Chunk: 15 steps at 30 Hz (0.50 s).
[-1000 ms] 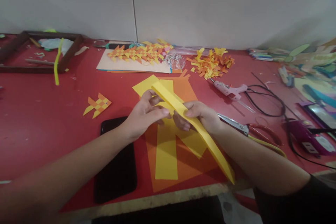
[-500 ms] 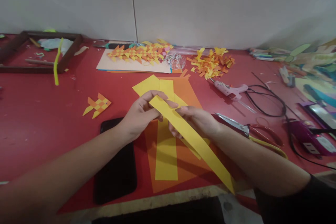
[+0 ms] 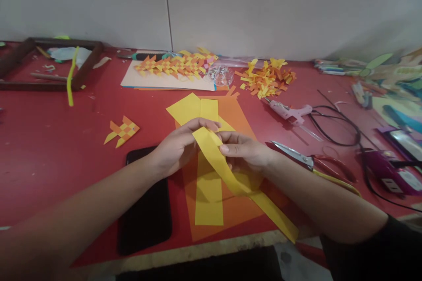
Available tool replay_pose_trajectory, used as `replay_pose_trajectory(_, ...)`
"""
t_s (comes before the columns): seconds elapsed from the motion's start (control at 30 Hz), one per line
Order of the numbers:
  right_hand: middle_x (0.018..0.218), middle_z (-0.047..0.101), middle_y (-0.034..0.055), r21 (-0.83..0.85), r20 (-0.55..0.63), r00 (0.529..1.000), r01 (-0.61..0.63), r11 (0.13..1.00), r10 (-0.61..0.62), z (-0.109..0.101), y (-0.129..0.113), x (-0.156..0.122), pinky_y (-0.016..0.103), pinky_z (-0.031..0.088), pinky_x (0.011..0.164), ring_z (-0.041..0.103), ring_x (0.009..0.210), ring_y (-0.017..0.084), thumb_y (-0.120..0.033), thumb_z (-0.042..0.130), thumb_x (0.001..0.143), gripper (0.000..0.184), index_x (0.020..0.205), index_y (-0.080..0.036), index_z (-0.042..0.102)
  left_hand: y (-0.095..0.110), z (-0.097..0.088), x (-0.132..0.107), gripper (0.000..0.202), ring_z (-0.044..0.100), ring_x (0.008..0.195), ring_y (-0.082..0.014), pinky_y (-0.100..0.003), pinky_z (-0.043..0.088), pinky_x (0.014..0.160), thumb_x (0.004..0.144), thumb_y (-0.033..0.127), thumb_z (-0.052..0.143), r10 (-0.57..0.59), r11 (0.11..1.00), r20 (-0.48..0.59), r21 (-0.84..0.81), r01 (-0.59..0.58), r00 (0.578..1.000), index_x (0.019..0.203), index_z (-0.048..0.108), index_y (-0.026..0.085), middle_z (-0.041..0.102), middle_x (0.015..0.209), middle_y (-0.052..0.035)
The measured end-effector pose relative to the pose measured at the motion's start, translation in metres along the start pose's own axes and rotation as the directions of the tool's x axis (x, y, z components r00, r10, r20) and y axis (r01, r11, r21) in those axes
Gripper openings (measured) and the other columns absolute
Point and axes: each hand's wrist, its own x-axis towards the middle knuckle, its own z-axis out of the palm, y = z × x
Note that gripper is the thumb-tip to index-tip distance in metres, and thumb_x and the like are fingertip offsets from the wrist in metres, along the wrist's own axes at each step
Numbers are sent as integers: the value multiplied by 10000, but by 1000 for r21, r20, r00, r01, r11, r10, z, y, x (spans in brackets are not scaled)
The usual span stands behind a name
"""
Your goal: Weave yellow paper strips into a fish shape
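Across the top of the frame, a pale wall (image 3: 263, 13). Below, a red table (image 3: 66, 184) spreading from side to side. At the centre, large orange paper (image 3: 234, 213) lying flat, with yellow paper pieces (image 3: 209, 210) crossing on top. In the upper left, a dark rectangular frame (image 3: 42, 86), a bent yellow stick (image 3: 70, 85) over its right side. From the centre toward the lower right, a long yellow paper strip (image 3: 220, 165), lifted and curving. Left of the orange paper, a flat black slab (image 3: 145, 215), partly beneath the left forearm (image 3: 108, 193). At upper centre, a cream sheet (image 3: 141, 80) bearing a row of orange-and-yellow woven paper (image 3: 171, 67). Right of centre, scissors (image 3: 306, 160) just above the right forearm (image 3: 316, 197), blades pointing left. At the strip's upper end, the left hand (image 3: 176, 149), half curled, fingers bent behind the paper; thumb tip hidden, so hard to tell whether pinching. Just beside, the right hand (image 3: 245, 151), fingers curled behind the strip and thumb pressed on its face, holding it. At far right, a purple device (image 3: 384, 169). In the upper right, a heap of clippings (image 3: 265, 79); below, a pink glue gun (image 3: 290, 112). Left of centre, a woven paper fish (image 3: 124, 132). Beside the cream sheet, a clear dish (image 3: 222, 76).
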Motion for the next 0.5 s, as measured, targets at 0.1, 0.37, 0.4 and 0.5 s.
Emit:
replay_pose_trajectory(0.1,584,607,-57,-5,-113,991,72,997,-72,-2,1,2,145,402,403,490,416,39,-353,825,708,297,859,-163,655,-1,-2,5,123,647,730,-132,-265,560,702,817,275,672,-25,999,-175,-51,17,984,852,636,163,646,833,-10)
replay_pose_trajectory(0.37,790,722,6,-12,-172,972,163,987,-163,2,-6,4,256,557,685,679,698,133,-239,810,702,222,885,-178,700,-2,-2,2,312,620,681,-106,-234,594,550,727,288,802,-14,980,-194,190,51,981,937,600,175,606,826,15)
replay_pose_trajectory(0.4,784,722,9,-22,-180,971,153,988,-154,2,-7,3,255,553,672,677,688,135,-243,810,697,214,869,-173,702,-3,-3,1,338,629,721,-111,-225,596,555,724,280,806,3,976,-189,216,38,982,980,606,185,607,860,13)
replay_pose_trajectory(0.5,777,717,15,-18,-188,974,126,992,-127,2,-8,1,257,540,653,670,678,141,-262,809,683,223,854,-169,701,-5,-6,1,281,619,727,-99,-187,583,540,754,301,785,44,968,-131,251,-10,990,950,617,189,604,839,20)
